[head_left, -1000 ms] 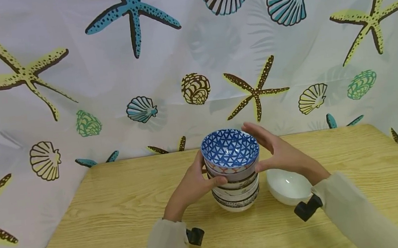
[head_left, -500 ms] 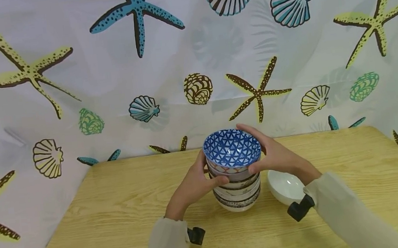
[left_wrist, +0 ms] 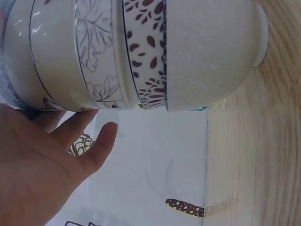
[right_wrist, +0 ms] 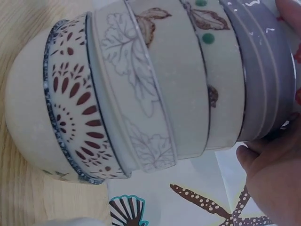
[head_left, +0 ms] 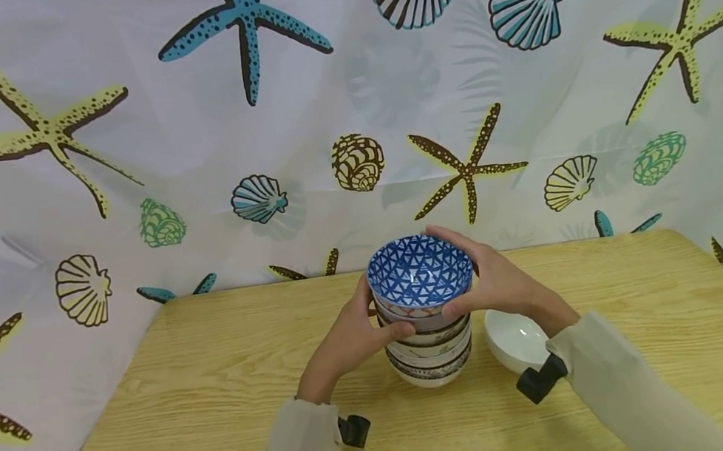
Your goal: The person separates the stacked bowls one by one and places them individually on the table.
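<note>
A stack of several nested bowls (head_left: 434, 366) stands on the table in the head view. The top bowl (head_left: 421, 274) has a blue-and-white triangle pattern inside. My left hand (head_left: 354, 338) holds the stack's left side, thumb across the front and fingers round the side. Opposite it, my right hand (head_left: 505, 283) grips the top bowls, thumb at the front and fingers behind the rim. The right wrist view shows a grey ribbed bowl (right_wrist: 265, 70) near that hand, above leaf-patterned bowls. In the left wrist view, a plain cream bowl base (left_wrist: 211, 52) sits lowest.
A white bowl (head_left: 512, 342) stands just right of the stack, partly behind my right wrist. The wooden table (head_left: 221, 405) reaches back to a hanging cloth (head_left: 297, 129) printed with starfish and shells.
My right hand has moved left, from spread beside the top bowl to gripping it, its thumb sliding across the front. The left hand and the stack stay in place.
</note>
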Motion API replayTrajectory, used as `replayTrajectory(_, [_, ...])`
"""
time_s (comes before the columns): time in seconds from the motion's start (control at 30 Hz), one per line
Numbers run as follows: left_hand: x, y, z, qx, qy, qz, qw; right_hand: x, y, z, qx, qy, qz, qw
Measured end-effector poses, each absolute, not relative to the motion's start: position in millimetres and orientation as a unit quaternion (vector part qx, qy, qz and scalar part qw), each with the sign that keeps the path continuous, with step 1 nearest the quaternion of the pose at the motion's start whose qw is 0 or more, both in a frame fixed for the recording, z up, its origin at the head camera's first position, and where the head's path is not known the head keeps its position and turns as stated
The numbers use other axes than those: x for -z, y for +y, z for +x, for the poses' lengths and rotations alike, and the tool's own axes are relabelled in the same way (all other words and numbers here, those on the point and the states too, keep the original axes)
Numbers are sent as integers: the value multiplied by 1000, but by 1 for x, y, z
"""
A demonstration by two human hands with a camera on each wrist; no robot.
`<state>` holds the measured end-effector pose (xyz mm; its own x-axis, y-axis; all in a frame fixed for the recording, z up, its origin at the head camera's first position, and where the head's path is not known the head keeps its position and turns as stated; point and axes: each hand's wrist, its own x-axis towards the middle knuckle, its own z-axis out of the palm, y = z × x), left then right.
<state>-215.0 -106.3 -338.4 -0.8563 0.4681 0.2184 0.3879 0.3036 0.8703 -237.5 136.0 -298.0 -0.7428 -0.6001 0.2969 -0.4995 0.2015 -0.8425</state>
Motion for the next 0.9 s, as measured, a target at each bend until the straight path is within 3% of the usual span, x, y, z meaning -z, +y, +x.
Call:
replayTrajectory(0.47, [340, -106, -214, -524, 809, 263, 35, 300, 131, -235, 548, 763, -341, 48])
replayTrajectory(0.9, [339, -106, -215, -522, 808, 268, 37, 302, 130, -231, 548, 773, -320, 6])
